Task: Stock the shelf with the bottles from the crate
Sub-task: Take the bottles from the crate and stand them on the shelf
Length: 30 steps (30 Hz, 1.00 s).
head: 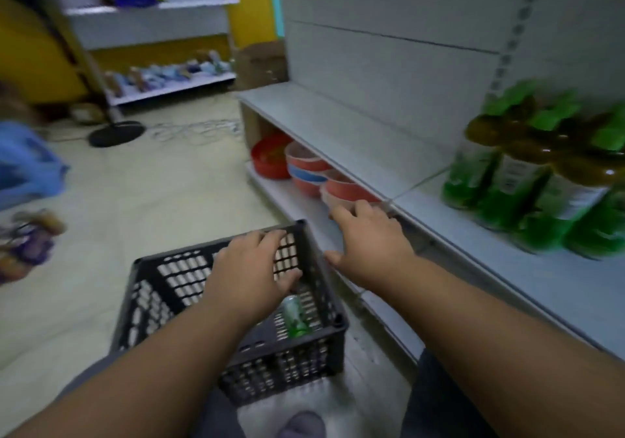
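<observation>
1 bottle [295, 316] in crate [176, 278], under spread left hand [252, 273], right hand [367, 245] empty, spread

left hand [252, 270] spread over the black crate [176, 289], one green bottle [295, 316] inside; right hand [368, 243] empty, near the shelf [507, 268] holding green bottles [541, 180].

head cam | faces forward-down | close over crate [189, 289] | shelf [372, 153] at right

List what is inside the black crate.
One green bottle lies in the black crate near its right wall. The left hand reaches in above it, covering part of the floor; the rest looks bare.
</observation>
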Tool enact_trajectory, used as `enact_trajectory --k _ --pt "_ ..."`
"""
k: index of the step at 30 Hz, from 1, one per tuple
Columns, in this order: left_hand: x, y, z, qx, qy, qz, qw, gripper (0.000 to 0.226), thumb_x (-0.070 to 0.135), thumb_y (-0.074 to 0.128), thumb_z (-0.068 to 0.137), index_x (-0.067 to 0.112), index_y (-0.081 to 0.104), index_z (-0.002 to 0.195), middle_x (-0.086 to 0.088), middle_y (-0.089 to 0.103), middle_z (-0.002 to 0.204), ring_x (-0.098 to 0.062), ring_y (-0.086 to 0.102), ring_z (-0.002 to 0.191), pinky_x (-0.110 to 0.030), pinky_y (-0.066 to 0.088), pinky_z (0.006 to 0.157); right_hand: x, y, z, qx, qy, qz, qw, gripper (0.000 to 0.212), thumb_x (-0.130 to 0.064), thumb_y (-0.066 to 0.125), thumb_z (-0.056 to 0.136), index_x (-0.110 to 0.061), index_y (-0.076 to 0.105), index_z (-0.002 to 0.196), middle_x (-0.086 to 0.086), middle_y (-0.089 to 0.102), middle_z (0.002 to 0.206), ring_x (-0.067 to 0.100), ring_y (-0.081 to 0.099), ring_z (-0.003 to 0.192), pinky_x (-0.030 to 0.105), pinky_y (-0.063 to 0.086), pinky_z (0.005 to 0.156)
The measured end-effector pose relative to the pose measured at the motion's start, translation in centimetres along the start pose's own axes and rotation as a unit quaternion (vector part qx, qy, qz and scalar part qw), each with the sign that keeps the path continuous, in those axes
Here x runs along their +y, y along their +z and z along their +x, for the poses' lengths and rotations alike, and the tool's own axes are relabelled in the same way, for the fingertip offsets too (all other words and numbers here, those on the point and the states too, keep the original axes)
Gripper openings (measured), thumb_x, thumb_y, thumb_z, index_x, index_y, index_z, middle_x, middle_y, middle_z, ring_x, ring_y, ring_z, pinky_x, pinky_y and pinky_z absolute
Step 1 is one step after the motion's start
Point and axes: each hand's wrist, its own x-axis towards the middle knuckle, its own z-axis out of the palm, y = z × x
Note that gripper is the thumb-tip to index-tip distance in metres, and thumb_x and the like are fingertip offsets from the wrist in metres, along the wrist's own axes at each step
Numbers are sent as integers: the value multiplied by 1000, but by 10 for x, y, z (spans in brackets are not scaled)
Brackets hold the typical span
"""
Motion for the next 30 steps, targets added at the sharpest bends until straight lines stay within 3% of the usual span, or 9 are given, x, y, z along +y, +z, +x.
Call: enact_trajectory --k 6,11,17,20,23,27,29,30 --pt "-61 0 -51 -7 -124 0 992 71 67 55 87 33 40 148 0 53 139 -25 49 126 -43 44 101 -66 40 25 -56 -85 46 994 59 -54 66 82 -29 45 130 7 50 125 30 49 116 43 46 92" --pt "-90 51 -52 -28 -199 -57 978 70 63 55 90 32 37 149 -2 51 140 -26 48 126 -45 43 103 -80 108 63 -143 -88 49 985 63 -55 71 78 -29 45 130 7 52 128 29 52 114 48 49 95" --pt "-101 134 -18 -51 -218 -76 972 73 64 51 91 25 34 151 -7 46 146 -29 44 132 -49 39 107 -69 190 104 -214 -55 61 973 64 -52 71 80 -24 45 131 9 50 128 29 54 110 44 50 91" --pt "-100 179 -5 -75 -237 -81 965 80 65 50 91 20 28 154 -11 25 162 -30 25 147 -46 22 119 -58 227 126 -251 -38 59 965 59 -53 69 83 -22 47 128 9 50 123 27 53 104 40 49 86" --pt "-104 215 -4 -112 -258 -72 957 88 68 37 93 16 12 159 -14 -1 167 -27 -1 153 -43 0 124 -50 260 144 -286 -9 62 956 67 -52 69 84 -19 44 136 11 49 129 29 55 108 44 52 89" --pt "-105 239 -8 -130 -261 -70 954 97 76 20 91 12 -7 158 -16 -17 164 -27 -16 151 -43 -6 122 -37 305 164 -330 30 67 941 73 -50 70 84 -15 42 142 14 51 130 29 56 110 45 52 92" --pt "-105 241 -10 -114 -248 -62 960 96 74 17 91 8 -7 158 -18 -16 164 -28 -14 152 -43 -4 122 -33 328 174 -343 56 75 935 71 -49 72 83 -13 44 137 11 55 121 26 58 102 41 54 82" --pt "-105 240 -11 -109 -247 -62 961 96 72 18 92 7 -6 157 -18 -13 164 -29 -11 152 -43 -3 123 -33 340 178 -344 66 77 933 68 -49 72 83 -11 46 133 9 55 112 24 57 93 36 52 71"
